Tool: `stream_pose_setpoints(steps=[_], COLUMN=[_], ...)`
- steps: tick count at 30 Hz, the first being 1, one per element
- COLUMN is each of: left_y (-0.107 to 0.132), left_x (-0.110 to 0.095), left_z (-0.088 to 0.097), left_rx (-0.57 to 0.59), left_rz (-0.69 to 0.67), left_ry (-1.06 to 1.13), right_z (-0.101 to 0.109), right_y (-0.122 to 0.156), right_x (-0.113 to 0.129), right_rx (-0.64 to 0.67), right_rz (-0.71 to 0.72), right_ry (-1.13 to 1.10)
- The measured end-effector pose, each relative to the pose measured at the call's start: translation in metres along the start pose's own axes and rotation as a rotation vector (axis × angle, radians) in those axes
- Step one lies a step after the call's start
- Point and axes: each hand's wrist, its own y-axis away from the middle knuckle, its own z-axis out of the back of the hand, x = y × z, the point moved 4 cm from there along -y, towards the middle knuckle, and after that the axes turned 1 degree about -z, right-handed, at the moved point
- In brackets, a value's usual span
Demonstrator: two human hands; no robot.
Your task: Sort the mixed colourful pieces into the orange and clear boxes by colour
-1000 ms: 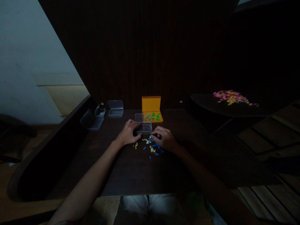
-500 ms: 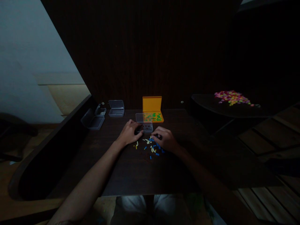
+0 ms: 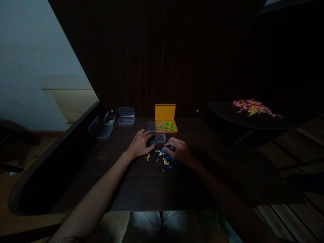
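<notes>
My left hand [image 3: 141,143] lies around the left end of a clear plastic box [image 3: 161,140], its fingers over the box's side and its thumb by the front edge. The box stands with its lid raised at the back and holds several small dark reddish pieces. At the box's front right corner my right hand [image 3: 180,151] is closed in a pinch; whatever is between the fingertips is too small and dark to name. Below and between the hands lie loose blue pieces [image 3: 170,167], cream pieces [image 3: 165,162] and a few yellow pieces [image 3: 147,159].
Behind the clear box stands an open orange box [image 3: 165,112] with green pieces inside. More open clear boxes, one here [image 3: 126,120] and one here [image 3: 105,131], stand at the left. Many colourful pieces [image 3: 253,107] lie piled on a dark shelf [image 3: 222,113] at the right.
The pinched right fingers have shifted very slightly towards the clear box. My left hand stays at the box, and the whole view has moved a little.
</notes>
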Motion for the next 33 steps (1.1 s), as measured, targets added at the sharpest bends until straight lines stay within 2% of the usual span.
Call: stream_pose_setpoints(steps=[9,20,33], left_y=[-0.0005,-0.0006,-0.0011], left_x=[0.0000,0.0010,-0.0004], left_z=[-0.0030,-0.0011,-0.0001], left_rx=[0.010,-0.033,0.003], left_rz=[-0.012,0.021,0.058], left_ry=[-0.019,0.032,0.013], right_z=[-0.0003,0.0011,0.0001], right_y=[0.0003,-0.0005,-0.0001], right_x=[0.0010,0.0028,0.0017], right_rx=[0.017,0.026,0.035], right_rz=[0.003,-0.033,-0.014], right_ry=[0.013,0.011,0.014])
